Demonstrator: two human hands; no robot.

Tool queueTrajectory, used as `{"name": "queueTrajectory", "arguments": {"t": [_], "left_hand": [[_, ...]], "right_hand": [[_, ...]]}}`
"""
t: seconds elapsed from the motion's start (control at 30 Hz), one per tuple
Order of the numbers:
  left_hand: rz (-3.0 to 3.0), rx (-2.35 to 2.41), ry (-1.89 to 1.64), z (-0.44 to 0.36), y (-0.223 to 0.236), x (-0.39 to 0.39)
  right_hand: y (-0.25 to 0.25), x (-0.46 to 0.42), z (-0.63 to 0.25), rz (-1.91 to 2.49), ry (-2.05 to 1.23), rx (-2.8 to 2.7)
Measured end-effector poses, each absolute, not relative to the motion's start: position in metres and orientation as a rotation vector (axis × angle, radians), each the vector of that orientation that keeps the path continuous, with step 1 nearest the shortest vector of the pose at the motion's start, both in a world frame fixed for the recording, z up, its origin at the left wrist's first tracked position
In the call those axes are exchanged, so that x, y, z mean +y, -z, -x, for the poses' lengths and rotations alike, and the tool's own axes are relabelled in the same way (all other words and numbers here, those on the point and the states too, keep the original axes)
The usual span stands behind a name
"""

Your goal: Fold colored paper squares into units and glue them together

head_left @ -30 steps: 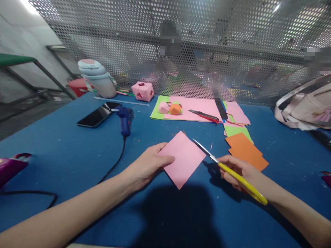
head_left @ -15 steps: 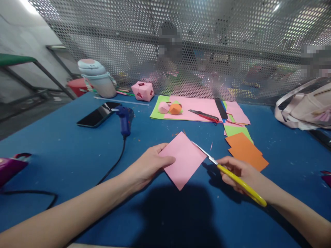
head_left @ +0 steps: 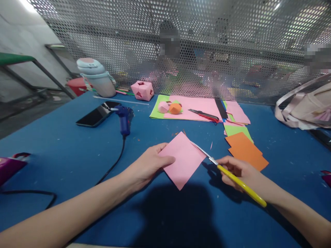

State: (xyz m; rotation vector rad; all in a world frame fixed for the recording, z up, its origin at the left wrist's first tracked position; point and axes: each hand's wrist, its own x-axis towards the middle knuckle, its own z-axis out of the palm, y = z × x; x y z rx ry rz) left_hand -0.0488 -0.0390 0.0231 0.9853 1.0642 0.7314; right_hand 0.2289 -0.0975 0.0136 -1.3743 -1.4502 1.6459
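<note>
Head view: left hand (head_left: 150, 163) pinches pink paper (head_left: 184, 158) left of the right hand (head_left: 245, 172) gripping scissors (head_left: 240, 183).

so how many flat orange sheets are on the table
2 visible: the farther orange sheet lies beyond the right hand; the nearer orange sheet overlaps with it, partly hidden by that hand. More could be hidden underneath.

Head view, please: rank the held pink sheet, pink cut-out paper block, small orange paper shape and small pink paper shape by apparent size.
1. held pink sheet
2. pink block
3. orange shape and small pink shape: too alike to rank
</note>
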Motion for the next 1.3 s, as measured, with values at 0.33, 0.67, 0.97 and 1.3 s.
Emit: {"name": "queueTrajectory", "arguments": {"t": [0.33,0.67,0.97,1.3], "left_hand": [[-0.998,1.063,-0.725,0.049,-0.022,-0.039],[-1.017,1.099,-0.717,0.049,-0.023,-0.039],[-1.001,1.062,-0.707,0.049,-0.021,-0.038],[-0.999,1.040,-0.709,0.050,-0.019,-0.038]], "right_hand": [[-0.022,-0.100,-0.227,1.444,-1.539,-1.544],[-0.025,-0.101,-0.228,1.607,-1.475,-1.620],[-0.021,-0.100,-0.225,1.594,-1.521,-1.491],[-0.020,-0.099,-0.227,1.543,-1.523,-1.451]]}}
